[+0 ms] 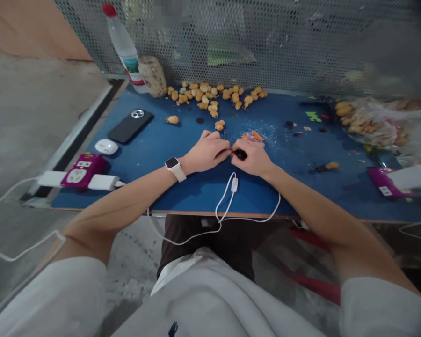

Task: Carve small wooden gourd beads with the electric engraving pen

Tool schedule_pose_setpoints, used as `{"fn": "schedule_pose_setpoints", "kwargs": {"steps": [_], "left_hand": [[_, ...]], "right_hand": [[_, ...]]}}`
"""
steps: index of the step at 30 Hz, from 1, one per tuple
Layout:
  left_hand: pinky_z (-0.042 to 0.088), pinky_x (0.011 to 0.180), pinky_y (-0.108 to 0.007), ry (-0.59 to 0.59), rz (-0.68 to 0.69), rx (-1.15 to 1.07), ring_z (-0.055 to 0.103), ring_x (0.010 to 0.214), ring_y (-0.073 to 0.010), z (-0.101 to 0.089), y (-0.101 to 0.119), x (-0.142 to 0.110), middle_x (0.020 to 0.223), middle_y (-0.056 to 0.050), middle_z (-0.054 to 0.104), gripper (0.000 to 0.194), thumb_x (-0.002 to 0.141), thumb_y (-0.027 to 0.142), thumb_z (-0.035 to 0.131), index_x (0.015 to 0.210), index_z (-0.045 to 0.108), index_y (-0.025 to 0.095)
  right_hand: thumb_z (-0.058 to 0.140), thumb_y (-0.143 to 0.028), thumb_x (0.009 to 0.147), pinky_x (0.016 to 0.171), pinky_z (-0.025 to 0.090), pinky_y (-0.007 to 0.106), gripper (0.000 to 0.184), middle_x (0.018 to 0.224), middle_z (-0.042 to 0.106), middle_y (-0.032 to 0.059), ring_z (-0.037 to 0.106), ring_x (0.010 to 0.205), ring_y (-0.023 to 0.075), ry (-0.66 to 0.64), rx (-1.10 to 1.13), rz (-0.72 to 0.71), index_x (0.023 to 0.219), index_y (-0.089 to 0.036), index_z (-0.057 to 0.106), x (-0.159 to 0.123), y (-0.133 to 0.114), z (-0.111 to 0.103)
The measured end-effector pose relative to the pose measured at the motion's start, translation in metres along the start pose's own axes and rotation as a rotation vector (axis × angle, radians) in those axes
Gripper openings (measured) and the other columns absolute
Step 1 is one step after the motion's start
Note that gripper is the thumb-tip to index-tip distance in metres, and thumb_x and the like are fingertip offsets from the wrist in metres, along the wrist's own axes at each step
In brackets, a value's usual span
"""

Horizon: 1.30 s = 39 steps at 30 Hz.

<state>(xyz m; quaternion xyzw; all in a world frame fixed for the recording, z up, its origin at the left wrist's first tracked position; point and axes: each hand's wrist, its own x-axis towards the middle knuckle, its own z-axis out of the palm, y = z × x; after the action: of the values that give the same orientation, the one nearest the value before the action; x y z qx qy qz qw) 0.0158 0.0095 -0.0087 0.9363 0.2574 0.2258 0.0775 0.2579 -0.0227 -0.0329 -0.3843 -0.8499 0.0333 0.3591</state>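
Note:
My left hand and my right hand meet at the middle of the blue table, both with fingers curled. Between the fingertips sits a small black piece, pinched mainly by my right hand; my left fingers press against it from the left. A white watch is on my left wrist. Just beyond my hands lie a small orange scrap and a pair of tan gourd-shaped pieces. A white cable with an inline switch runs under my wrists.
A heap of tan gourd pieces lies at the back by the mesh wall. A black phone, white earbud case and purple power strip sit left. A water bottle stands behind. A plastic bag of pieces is right.

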Motion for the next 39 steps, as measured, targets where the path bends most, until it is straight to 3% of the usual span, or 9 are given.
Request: {"fn": "schedule_pose_setpoints", "kwargs": {"steps": [6,12,16,21,28,31,33,35,39], "left_hand": [[0.044,0.102,-0.053,0.025,-0.099,-0.062,0.064,0.095,-0.0284,0.004,0.001,0.001,0.077,-0.006,0.064,0.049,0.121,0.036,0.041,0.079,0.061,0.022],[0.044,0.105,-0.051,0.043,-0.047,-0.044,0.065,0.107,-0.0313,-0.002,0.004,-0.001,0.1,-0.01,0.076,0.035,0.122,0.041,0.044,0.104,0.069,0.022],[0.045,0.104,-0.05,-0.014,-0.012,-0.037,0.066,0.106,-0.0315,-0.003,-0.002,-0.001,0.095,-0.009,0.073,0.032,0.121,0.039,0.048,0.103,0.07,0.022],[0.045,0.105,-0.053,0.019,-0.01,-0.026,0.067,0.107,-0.0321,-0.01,-0.017,-0.002,0.096,-0.01,0.075,0.028,0.118,0.036,0.056,0.1,0.073,0.022],[0.042,0.117,-0.061,-0.071,0.063,-0.017,0.06,0.142,-0.0408,-0.011,-0.032,-0.004,0.141,-0.014,0.077,0.014,0.108,0.036,0.077,0.103,0.085,0.025],[0.041,0.123,-0.062,-0.084,0.075,-0.032,0.057,0.149,-0.0422,-0.009,-0.034,-0.006,0.151,-0.014,0.074,0.023,0.105,0.042,0.081,0.122,0.085,0.027],[0.044,0.121,-0.061,-0.06,0.036,-0.017,0.059,0.147,-0.0427,-0.01,-0.035,-0.007,0.153,-0.017,0.073,0.042,0.102,0.043,0.083,0.14,0.079,0.025],[0.048,0.114,-0.058,-0.058,-0.03,0.04,0.064,0.138,-0.043,-0.012,-0.037,-0.008,0.146,-0.02,0.075,0.046,0.1,0.041,0.082,0.141,0.076,0.02],[0.053,0.095,-0.05,-0.138,-0.1,0.114,0.072,0.107,-0.0351,-0.017,-0.042,-0.006,0.115,-0.016,0.077,0.015,0.102,0.029,0.071,0.109,0.077,0.017]], "right_hand": [[0.065,-0.024,0.097,0.072,0.046,0.038,0.008,0.088,0.072,0.0044,0.067,0.082,0.0244,-0.002,-0.091,-0.018,0.091,-0.027,0.061,-0.001,-0.006,-0.002],[0.063,-0.025,0.098,0.073,0.047,0.037,0.01,0.085,0.071,0.0036,0.068,0.081,0.0246,0.022,-0.077,-0.017,0.089,-0.027,0.058,-0.001,-0.006,-0.002],[0.064,-0.025,0.096,0.073,0.049,0.037,0.008,0.083,0.07,0.0024,0.067,0.078,0.0238,0.018,-0.053,-0.001,0.09,-0.028,0.059,0.001,-0.006,-0.003],[0.066,-0.026,0.093,0.073,0.051,0.037,0.008,0.08,0.07,0.0016,0.065,0.073,0.0227,0.041,-0.012,0.067,0.088,-0.028,0.06,0.004,-0.005,-0.011],[0.069,-0.028,0.092,0.072,0.055,0.038,0.004,0.081,0.076,0.0008,0.067,0.069,0.0218,-0.018,0.093,0.152,0.091,-0.028,0.066,0.006,0.002,-0.024],[0.072,-0.03,0.093,0.072,0.057,0.039,0.004,0.083,0.078,0.0019,0.07,0.072,0.0232,-0.059,0.113,0.169,0.094,-0.027,0.069,0.004,0.004,-0.024],[0.073,-0.031,0.093,0.072,0.057,0.039,0.005,0.082,0.078,0.0022,0.071,0.072,0.0235,-0.065,0.118,0.176,0.094,-0.027,0.071,0.003,0.005,-0.023],[0.074,-0.032,0.094,0.071,0.057,0.039,0.006,0.082,0.078,0.0026,0.072,0.071,0.0237,-0.066,0.124,0.181,0.094,-0.026,0.073,0.002,0.006,-0.022],[0.074,-0.033,0.095,0.071,0.059,0.04,0.007,0.085,0.081,0.0044,0.073,0.073,0.0249,-0.059,0.118,0.188,0.096,-0.026,0.075,0.002,0.007,-0.02]]}}
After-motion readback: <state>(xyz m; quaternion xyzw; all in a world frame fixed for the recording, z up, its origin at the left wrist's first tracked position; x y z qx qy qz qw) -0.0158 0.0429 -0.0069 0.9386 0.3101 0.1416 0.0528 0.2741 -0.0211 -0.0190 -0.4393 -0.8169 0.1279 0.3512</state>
